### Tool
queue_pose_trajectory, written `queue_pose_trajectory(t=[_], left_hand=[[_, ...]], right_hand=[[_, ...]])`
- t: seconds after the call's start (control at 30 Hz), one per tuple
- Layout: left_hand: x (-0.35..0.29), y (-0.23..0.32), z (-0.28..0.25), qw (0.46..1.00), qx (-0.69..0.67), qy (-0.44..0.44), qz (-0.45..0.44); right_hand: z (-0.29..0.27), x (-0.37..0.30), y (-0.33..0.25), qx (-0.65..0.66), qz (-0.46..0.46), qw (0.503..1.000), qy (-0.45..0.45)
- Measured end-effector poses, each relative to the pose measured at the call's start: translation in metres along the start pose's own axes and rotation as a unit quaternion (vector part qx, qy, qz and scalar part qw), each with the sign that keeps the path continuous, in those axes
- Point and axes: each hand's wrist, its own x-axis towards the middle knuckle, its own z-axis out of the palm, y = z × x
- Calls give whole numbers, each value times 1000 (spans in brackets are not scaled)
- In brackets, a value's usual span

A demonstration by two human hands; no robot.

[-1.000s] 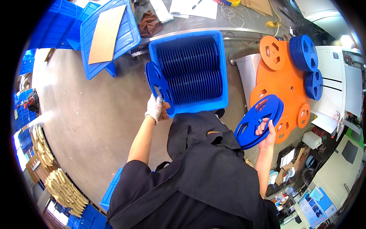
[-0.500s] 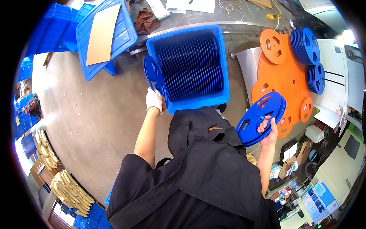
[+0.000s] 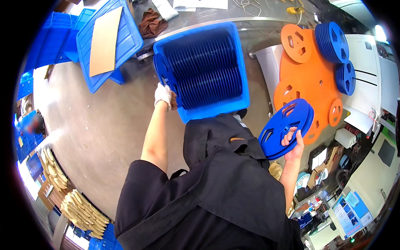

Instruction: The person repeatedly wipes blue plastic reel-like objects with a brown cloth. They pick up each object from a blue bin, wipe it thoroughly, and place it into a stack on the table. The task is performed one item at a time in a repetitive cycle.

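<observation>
At the left wall of the blue bin, my left hand, in a whitish glove, is closed on the lower edge of a blue reel. That reel stands on edge and tilted, overlapping the bin's left side; whether it is a single reel cannot be made out. Rows of blue discs stand packed on edge inside the bin. Out to the right, my bare right hand grips a small stack of blue reels at the edge, its fingers through an opening in them.
An orange table on the right carries orange reels and stacked blue reels. Behind the bin runs a metal bench with a brown cloth. Far left, cardboard lies on a blue lid.
The bin, table and bench sit slightly higher and further left in view. My left hand keeps its hold on the reel at the bin; my right hand and its stack have barely moved.
</observation>
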Motion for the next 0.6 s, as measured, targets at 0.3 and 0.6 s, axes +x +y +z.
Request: queue_pose_trajectory(t=[0.3,0.6], left_hand=[[29,-59,17,991,-81,-81,-69],[-68,-51,78,879,247,-130,388]], right_hand=[[9,-6,0,-40,-52,989,130],[14,-10,-26,29,-147,988,-35]])
